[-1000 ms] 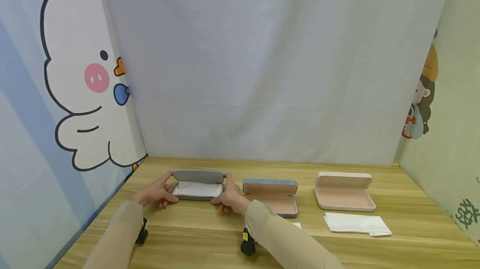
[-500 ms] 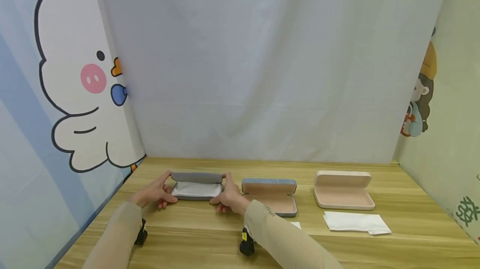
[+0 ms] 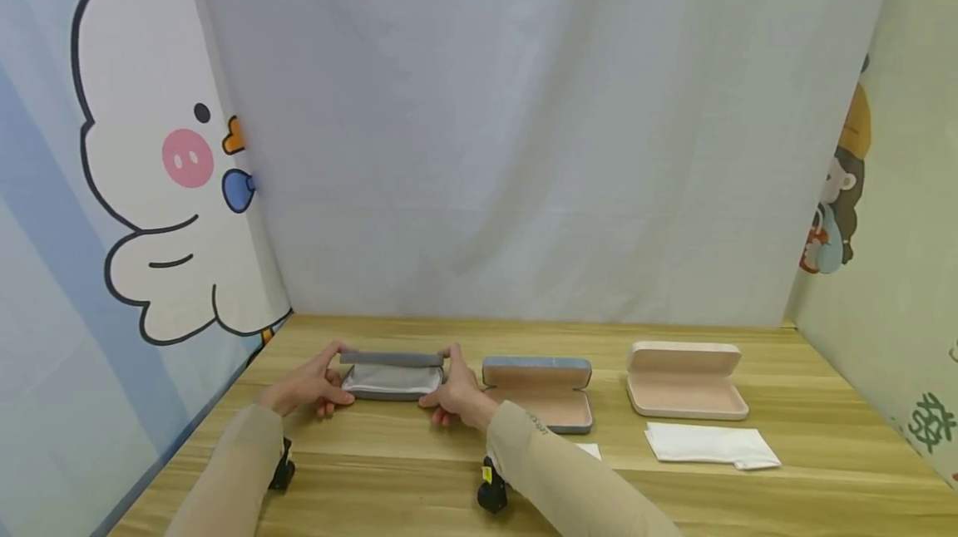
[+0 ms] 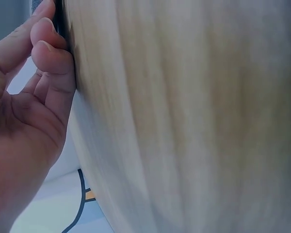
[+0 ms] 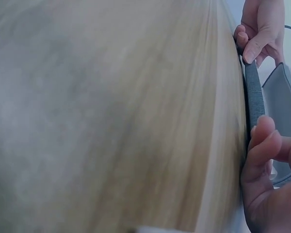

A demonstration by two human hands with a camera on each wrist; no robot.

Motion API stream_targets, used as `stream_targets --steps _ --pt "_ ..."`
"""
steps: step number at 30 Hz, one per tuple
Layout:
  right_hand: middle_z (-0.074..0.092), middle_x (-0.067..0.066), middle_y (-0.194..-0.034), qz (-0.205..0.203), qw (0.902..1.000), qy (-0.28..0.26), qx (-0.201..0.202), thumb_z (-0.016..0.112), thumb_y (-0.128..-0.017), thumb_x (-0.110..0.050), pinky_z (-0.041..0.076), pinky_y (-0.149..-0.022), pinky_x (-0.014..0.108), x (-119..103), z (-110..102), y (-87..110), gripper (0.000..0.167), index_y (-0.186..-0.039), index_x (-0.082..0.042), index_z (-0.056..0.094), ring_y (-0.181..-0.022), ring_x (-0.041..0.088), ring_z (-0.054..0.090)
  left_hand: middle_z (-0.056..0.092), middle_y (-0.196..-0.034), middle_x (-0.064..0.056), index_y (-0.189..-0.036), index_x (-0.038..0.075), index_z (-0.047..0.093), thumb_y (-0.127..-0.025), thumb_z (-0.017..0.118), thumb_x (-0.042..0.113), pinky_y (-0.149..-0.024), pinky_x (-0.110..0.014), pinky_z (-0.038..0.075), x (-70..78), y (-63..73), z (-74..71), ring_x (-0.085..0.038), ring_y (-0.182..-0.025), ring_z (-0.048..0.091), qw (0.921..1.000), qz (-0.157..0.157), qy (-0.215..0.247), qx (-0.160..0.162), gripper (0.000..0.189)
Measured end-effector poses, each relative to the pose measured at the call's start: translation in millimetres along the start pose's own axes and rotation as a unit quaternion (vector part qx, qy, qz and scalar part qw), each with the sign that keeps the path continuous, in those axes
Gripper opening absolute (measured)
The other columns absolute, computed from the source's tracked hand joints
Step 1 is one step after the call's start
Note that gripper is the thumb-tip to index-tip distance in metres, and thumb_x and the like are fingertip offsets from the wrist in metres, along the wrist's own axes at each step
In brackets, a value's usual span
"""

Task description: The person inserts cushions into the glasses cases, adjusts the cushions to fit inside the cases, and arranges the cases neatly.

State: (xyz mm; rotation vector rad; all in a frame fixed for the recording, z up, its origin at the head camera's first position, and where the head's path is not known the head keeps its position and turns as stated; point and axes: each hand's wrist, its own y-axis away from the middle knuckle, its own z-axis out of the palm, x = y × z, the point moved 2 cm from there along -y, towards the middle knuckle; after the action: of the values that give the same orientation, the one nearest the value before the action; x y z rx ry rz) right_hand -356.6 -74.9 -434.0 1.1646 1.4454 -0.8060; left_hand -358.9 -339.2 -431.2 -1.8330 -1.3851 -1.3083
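Grey case (image 3: 392, 360) rests on the left part of the wood-grain surface (image 3: 389, 470), lid partly raised. Left hand (image 3: 313, 383) and right hand (image 3: 458, 389) pinch its two ends, thumbs low at the front, a finger of each up at the lid. Blue-grey case (image 3: 537, 364) stands open just beside the right hand; cream case (image 3: 684, 349), also open, farther right, folded white cloth (image 3: 711, 445) before it.

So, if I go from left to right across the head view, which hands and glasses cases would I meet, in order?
Left hand, partly open grey glasses case, right hand, open blue-grey glasses case, open cream glasses case.
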Motion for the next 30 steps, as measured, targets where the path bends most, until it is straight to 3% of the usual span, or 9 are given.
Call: stream_targets --steps 9,18,24,27,30 --pt "0.06 0.023 -0.077 -0.043 0.9981 0.04 0.019 0.068 -0.08 0.012 0.043 -0.029 0.024 4 2 0.0 0.056 -0.124 -0.008 0.039 -0.033 0.013 0.051 0.047 -0.071 -0.006 -0.141 0.005 0.025 -0.091 0.061 0.001 -0.048 -0.024 0.05 4.4 0.2 4.3 -0.014 -0.054 0.054 0.9998 0.008 -0.007 0.016 0.062" --pt "0.062 0.027 -0.071 -0.069 0.9933 0.092 0.007 0.059 -0.076 0.016 0.048 -0.032 0.03 -1 0 5.9 0.064 -0.132 -0.007 0.038 -0.032 0.013 0.051 0.047 -0.074 -0.009 -0.143 0.005 0.024 -0.088 0.062 -0.003 -0.048 -0.027 0.05 10.4 5.8 7.2 -0.016 -0.054 0.055 0.9995 0.006 -0.028 0.013 0.067" --pt "0.064 0.021 -0.062 -0.111 0.9828 0.147 -0.02 0.063 -0.085 0.002 0.051 -0.035 0.032 -17 -5 20.2 0.061 -0.139 -0.009 0.036 -0.031 0.01 0.047 0.054 -0.074 -0.013 -0.149 0.004 0.023 -0.086 0.067 0.002 -0.047 -0.037 0.055 28.6 11.5 3.2 -0.019 -0.05 0.058 0.9919 0.024 -0.12 0.035 0.077" --pt "0.064 0.02 -0.071 -0.119 0.9825 0.135 -0.048 0.065 -0.089 -0.006 0.054 -0.039 0.036 -26 -9 29.9 0.059 -0.14 -0.011 0.036 -0.035 0.013 0.05 0.053 -0.078 -0.012 -0.152 0.009 0.022 -0.089 0.066 0.007 -0.049 -0.041 0.056 41.7 13.3 5.5 -0.021 -0.051 0.058 0.9927 0.029 -0.11 0.04 0.077" --pt "0.063 0.015 -0.073 -0.128 0.9828 0.111 -0.073 0.067 -0.089 -0.01 0.055 -0.042 0.04 -34 -17 39.2 0.059 -0.14 -0.014 0.037 -0.038 0.016 0.053 0.054 -0.086 -0.014 -0.153 0.014 0.021 -0.091 0.065 0.013 -0.054 -0.046 0.059 56.2 15.0 14.2 -0.025 -0.057 0.062 0.9965 0.031 -0.071 0.031 0.076"
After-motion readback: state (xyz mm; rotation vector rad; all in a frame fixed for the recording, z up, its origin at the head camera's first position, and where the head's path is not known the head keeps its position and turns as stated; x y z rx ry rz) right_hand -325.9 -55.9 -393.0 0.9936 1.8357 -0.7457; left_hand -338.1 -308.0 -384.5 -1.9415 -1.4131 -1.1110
